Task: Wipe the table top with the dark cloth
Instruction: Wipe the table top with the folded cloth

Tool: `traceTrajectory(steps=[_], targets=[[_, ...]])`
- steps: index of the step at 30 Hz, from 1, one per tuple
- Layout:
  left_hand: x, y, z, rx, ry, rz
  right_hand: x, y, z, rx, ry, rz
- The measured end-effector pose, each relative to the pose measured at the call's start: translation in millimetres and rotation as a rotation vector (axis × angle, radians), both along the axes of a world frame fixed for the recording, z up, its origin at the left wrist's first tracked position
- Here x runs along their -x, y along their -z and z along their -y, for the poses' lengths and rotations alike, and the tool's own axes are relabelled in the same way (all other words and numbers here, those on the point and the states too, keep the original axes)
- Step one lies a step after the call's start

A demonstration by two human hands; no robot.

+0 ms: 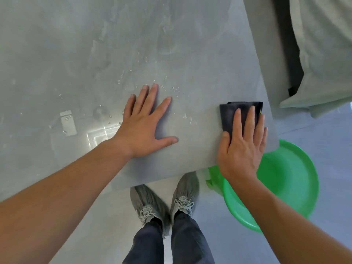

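right hand [242, 147] flat on dark cloth [228, 113] | left hand [146, 124] splayed on table top [200, 63]; droplets [177, 89], seemingly water

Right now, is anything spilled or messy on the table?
Yes. Water droplets dot the table top around and beyond the left hand, not yet wiped. The right hand presses the dark cloth flat near the table's right edge, apart from them.

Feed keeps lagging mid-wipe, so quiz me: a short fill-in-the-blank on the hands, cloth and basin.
1. The right hand presses the cloth onto the table, above a ____ basin.
2. The left hand lies flat on the table, holding ____.
3. The basin stands on the floor, partly under the ____.
Missing: green; nothing; table.
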State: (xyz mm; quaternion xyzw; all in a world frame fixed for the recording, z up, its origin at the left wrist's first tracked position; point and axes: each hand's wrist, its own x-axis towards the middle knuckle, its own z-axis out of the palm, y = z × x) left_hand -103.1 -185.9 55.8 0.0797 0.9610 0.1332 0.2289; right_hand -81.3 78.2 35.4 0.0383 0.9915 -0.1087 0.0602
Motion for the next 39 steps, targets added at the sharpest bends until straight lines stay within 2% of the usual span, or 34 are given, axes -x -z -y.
traceTrajectory(steps=[3,5,7,9,12,14,16,20,23,25,29,31,34,35,37,39], targets=[[-6,-2,8,-0.079,-0.093,-0.08,-39,-2,40,0.008,-0.218,-0.007],[-11,-2,19,-0.005,-0.184,-0.147,-56,-2,57,0.016,-0.418,-0.002],[-11,0,32,0.093,-0.272,-0.153,-44,0,61,0.03,-0.505,-0.009],[-7,6,47,0.162,-0.331,-0.125,-13,1,64,0.017,-0.494,-0.021],[-5,13,63,0.175,-0.358,-0.112,44,2,74,0.013,-0.249,-0.004],[-5,14,68,0.145,-0.357,-0.125,51,3,90,-0.005,-0.135,0.01],[-5,13,72,0.116,-0.359,-0.138,24,3,107,-0.012,-0.196,-0.011],[-8,15,78,0.121,-0.324,-0.143,-53,-2,116,-0.016,-0.541,0.011],[-8,14,81,0.102,-0.315,-0.143,-32,0,104,-0.01,-0.649,0.007],[-7,14,82,0.092,-0.319,-0.144,4,4,98,-0.034,-0.554,-0.022],[-5,12,83,0.082,-0.315,-0.131,53,4,114,-0.049,-0.191,0.015],[-4,10,84,0.076,-0.321,-0.13,39,2,130,-0.048,-0.246,-0.009],[-2,7,84,0.075,-0.317,-0.125,12,1,127,-0.053,-0.587,-0.013],[-1,7,84,0.068,-0.316,-0.122,18,1,121,-0.057,-0.642,0.001],[-2,7,85,0.057,-0.319,-0.128,46,1,117,-0.056,-0.591,0.008],[-3,7,86,0.05,-0.318,-0.14,83,2,126,-0.031,-0.378,0.008]])
